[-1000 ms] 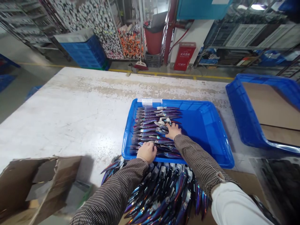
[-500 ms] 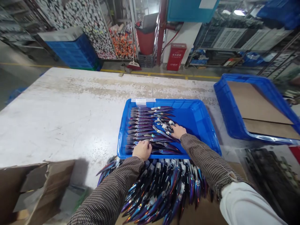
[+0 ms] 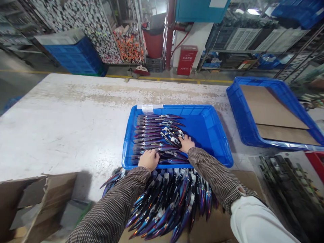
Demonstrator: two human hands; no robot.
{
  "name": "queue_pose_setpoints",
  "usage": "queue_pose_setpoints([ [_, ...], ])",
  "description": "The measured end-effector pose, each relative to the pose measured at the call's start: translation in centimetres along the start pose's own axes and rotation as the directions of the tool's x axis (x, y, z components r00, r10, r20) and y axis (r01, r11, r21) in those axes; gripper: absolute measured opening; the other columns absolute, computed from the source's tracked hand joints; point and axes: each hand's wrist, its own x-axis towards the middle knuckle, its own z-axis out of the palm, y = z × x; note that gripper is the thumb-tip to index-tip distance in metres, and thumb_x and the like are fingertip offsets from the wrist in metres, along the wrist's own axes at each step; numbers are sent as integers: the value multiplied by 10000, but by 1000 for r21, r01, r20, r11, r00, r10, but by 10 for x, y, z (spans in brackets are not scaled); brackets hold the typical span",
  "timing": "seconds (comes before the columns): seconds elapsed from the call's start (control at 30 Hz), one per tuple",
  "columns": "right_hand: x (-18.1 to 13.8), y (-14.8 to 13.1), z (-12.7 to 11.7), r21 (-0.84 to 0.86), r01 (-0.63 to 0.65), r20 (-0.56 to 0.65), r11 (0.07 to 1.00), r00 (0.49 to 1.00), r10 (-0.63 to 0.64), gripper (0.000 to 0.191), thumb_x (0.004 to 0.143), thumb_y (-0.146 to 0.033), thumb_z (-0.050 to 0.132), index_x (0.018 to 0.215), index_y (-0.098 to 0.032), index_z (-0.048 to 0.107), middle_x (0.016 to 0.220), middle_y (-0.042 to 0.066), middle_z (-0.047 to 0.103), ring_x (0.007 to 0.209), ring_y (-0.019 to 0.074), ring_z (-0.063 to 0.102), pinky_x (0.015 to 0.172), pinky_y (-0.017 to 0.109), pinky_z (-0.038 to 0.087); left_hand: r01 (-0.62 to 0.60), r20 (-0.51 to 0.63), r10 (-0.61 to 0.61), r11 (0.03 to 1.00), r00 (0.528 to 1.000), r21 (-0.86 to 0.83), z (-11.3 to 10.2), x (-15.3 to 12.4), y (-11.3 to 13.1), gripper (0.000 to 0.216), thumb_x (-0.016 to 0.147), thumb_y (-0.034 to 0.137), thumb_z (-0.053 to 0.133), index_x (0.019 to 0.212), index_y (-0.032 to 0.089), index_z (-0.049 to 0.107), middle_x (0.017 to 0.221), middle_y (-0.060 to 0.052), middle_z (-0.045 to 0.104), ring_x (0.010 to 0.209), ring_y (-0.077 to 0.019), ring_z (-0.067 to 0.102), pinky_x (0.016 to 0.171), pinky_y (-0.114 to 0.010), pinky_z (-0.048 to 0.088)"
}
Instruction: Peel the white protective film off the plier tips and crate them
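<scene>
A blue plastic tray [image 3: 217,135] holds rows of slender, shiny purple-black pieces [image 3: 146,136] with pointed tips and clear wrapping at their ends. My left hand [image 3: 149,159] lies over the front rows, its fingers curled down and their tips hidden. To its right, my right hand [image 3: 187,144] is closed around the ends of several dark pieces [image 3: 174,139] with white tags, which lie askew on the rows. In front of the tray, a heap of similar blue-purple pieces [image 3: 162,209] spreads over cardboard, partly covered by my forearms.
Another blue tray [image 3: 238,118] with cardboard sheets stands to the right on the white table [image 3: 76,118]. At the front left is a torn cardboard box [image 3: 53,202]. Dark parts [image 3: 280,185] lie at the right. Racks, a red bin [image 3: 154,44] and a red box [image 3: 187,60] stand behind.
The whole view has shifted slightly, moving everything a little to the left. My right hand has closed in on the tagged pieces and nudged them; the left hand stays on the front rows.
</scene>
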Motion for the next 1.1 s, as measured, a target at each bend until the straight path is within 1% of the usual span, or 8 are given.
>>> queue_pose_setpoints([
  [0.23,16,-4,-6,14,-34,25,999,999,33,414,975,-316,662,1359,-203,558,1392,113,563,1146,297,624,915,505,562,15,-4,-15,1000,1000,1,2,1,-1,240,985,311,503,960,174,698,1012,-87,722,1040,-243,626,865,-379,496],
  [0.53,-7,18,-11,40,-47,25,998,999,46,392,977,-314,658,1342,-200,570,1360,108,586,1110,283,641,897,489,571,24,-9,-24,1000,1000,-8,2,0,-1,230,989,352,547,975,170,688,1032,-67,703,1044,-229,633,887,-409,510],
  [0.7,-14,27,-29,105,-42,-23,994,999,45,350,983,-322,650,1306,-200,593,1312,100,615,1058,260,659,877,464,578,29,-20,-29,1000,999,0,1,0,1,229,990,354,556,976,163,682,1030,-69,700,1039,-225,635,886,-409,515],
  [0.8,-24,38,-47,155,-36,-94,987,994,51,342,983,-333,647,1296,-205,598,1294,96,622,1037,253,663,862,450,579,29,-24,-29,1000,999,9,-1,0,1,231,989,358,557,969,166,683,1027,-68,704,1033,-221,638,890,-406,512],
  [0.87,-40,56,-62,190,-39,-169,981,983,72,347,982,-337,645,1297,-202,593,1296,97,617,1046,256,656,870,455,571,27,-24,-26,999,999,18,-3,1,2,236,989,357,548,973,167,686,1027,-68,711,1031,-222,641,891,-403,507],
  [0.93,-67,86,-75,221,-57,-243,974,964,111,343,980,-332,646,1289,-193,593,1297,96,612,1070,264,643,892,467,557,24,-22,-23,999,999,32,-5,2,3,245,991,344,518,970,175,694,1026,-79,724,1033,-227,642,885,-383,499],
  [1.03,-131,148,-81,252,-149,-302,956,926,224,318,980,-311,644,1266,-181,599,1275,89,619,1086,266,635,914,474,542,13,-11,-13,998,1000,57,-8,5,3,287,987,340,460,931,198,703,1021,-102,744,1026,-243,651,844,-341,490],
  [1.1,-185,189,-71,263,-260,-293,929,896,334,305,979,-297,646,1256,-175,604,1246,87,634,1078,262,642,913,468,546,2,2,-2,997,1000,74,-10,8,3,309,976,357,439,902,206,698,1014,-107,750,1009,-260,662,815,-334,486],
])
